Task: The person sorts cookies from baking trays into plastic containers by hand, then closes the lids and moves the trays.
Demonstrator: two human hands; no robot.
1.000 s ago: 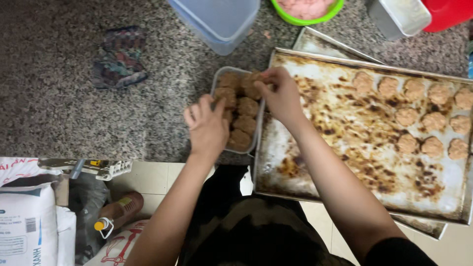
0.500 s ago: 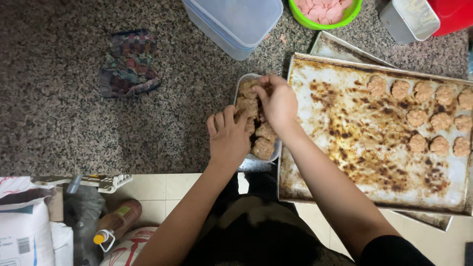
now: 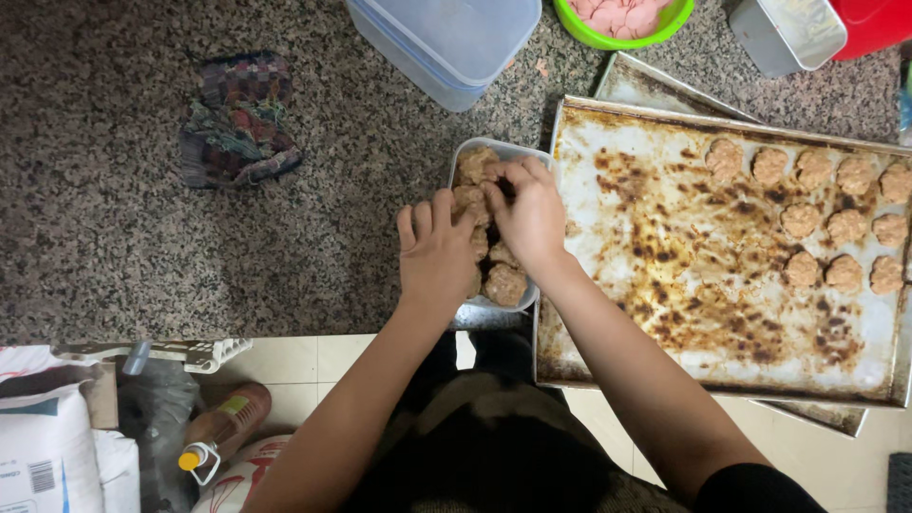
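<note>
Both hands are working over a small pale rectangular plastic tub point(image 3: 494, 157) at the frame's centre, on the speckled granite bench point(image 3: 114, 237). Left hand point(image 3: 435, 252) is lying flat, fingers together, pressing on the browned round patties point(image 3: 503, 283) inside. Right hand point(image 3: 528, 214) is pinching one patty near the tub's top with curled fingers. Right of it, a large scorched metal baking tray point(image 3: 684, 247) is carrying roughly a dozen patties point(image 3: 817, 204) in its upper right corner; most of it is showing bare, so much of the batch appears moved, judging by that, with a handful left.
</note>
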